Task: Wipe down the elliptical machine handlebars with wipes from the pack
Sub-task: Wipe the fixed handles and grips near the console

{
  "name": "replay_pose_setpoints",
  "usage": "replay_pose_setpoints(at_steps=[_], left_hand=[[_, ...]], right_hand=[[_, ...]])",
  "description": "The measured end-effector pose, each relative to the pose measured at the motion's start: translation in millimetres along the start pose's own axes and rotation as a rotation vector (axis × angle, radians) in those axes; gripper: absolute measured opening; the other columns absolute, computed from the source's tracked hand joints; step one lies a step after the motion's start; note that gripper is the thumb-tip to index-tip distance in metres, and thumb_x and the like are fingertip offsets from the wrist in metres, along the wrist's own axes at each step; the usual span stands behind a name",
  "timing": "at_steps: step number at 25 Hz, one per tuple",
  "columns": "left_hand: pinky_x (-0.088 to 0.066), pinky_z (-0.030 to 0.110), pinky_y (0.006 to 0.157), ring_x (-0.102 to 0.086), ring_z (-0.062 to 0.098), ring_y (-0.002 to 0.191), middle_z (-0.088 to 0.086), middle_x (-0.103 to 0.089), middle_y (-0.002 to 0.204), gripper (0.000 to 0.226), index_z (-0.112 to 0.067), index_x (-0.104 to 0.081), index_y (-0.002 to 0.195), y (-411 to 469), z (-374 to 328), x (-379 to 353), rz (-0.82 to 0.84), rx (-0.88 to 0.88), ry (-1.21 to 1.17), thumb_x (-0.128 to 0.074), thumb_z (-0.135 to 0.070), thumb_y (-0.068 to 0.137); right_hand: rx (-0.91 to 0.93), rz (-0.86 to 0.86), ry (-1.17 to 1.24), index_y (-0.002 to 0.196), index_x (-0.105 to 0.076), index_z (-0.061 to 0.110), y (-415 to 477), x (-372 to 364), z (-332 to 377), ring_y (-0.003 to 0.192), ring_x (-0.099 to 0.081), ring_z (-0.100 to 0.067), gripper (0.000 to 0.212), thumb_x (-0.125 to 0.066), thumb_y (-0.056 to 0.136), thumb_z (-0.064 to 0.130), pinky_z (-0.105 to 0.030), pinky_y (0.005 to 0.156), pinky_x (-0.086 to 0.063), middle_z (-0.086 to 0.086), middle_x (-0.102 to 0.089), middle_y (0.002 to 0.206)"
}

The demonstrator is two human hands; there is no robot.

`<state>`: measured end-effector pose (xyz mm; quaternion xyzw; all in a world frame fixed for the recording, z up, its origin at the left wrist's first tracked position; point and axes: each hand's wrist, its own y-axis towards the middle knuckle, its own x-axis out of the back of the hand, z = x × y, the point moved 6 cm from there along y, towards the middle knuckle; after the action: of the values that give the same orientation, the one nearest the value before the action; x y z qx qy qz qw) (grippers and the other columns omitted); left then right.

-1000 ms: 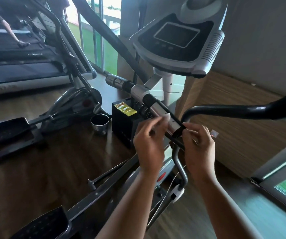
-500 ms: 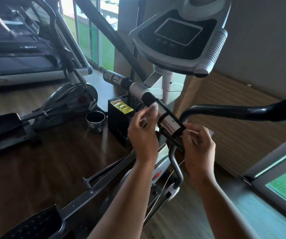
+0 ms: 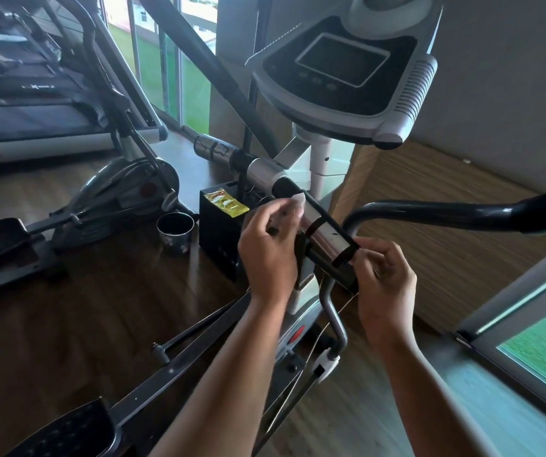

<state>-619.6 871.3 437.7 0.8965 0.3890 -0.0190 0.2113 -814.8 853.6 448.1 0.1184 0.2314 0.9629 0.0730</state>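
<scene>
The elliptical's fixed handlebar, with silver sensor plates and black bands, runs diagonally under the console. My left hand is closed on a small white wipe and presses it against the upper end of the nearer silver plate. At the plate's lower end, my right hand pinches the bar at its black band. A yellow packet lies on top of a black box just left of the bar.
A black curved moving handle crosses above my right hand. A dark cup stands on the wood floor beside the box. Another elliptical and a treadmill stand at left. A foot pedal is bottom left, a glass window right.
My left hand has slid the wipe up the bar, away from my right hand. The right hand has stayed at the black band.
</scene>
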Motion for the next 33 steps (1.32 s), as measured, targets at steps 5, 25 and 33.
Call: replay_pose_setpoints(at_steps=[5,25,33], left_hand=[[-0.054,0.016,0.082,-0.067,0.003,0.095,0.0,-0.068,0.107,0.025,-0.011,-0.075,0.113,-47.9,-14.2,-7.3,0.074,-0.177,0.061,-0.077,-0.015,0.088],[-0.054,0.035,0.093,-0.065,0.02,0.1,0.003,-0.071,0.107,0.027,-0.015,-0.076,0.114,-16.0,-67.4,-28.2,0.82,-0.892,0.729,-0.077,-0.015,0.087],[-0.056,0.044,0.088,-0.066,0.022,0.096,0.004,-0.072,0.108,0.027,-0.017,-0.076,0.116,6.0,-79.1,-35.8,0.928,-0.864,0.844,-0.074,-0.015,0.089]], right_hand=[[-0.003,-0.019,0.027,0.093,-0.071,0.025,-0.5,-1.8,0.6,0.083,-0.069,-0.019,0.016,-0.061,0.085,0.016,-0.05,0.077,-0.059,-0.006,-0.07,0.093],[-0.14,0.185,0.201,0.094,-0.071,0.024,3.2,4.7,-15.6,0.089,-0.074,-0.021,0.006,-0.073,0.09,0.029,-0.052,0.086,-0.059,0.0,-0.077,0.088],[-0.171,0.223,0.244,0.091,-0.071,0.027,4.5,2.4,-15.3,0.088,-0.074,-0.02,0.017,-0.075,0.084,0.041,-0.055,0.088,-0.058,0.001,-0.077,0.088]])
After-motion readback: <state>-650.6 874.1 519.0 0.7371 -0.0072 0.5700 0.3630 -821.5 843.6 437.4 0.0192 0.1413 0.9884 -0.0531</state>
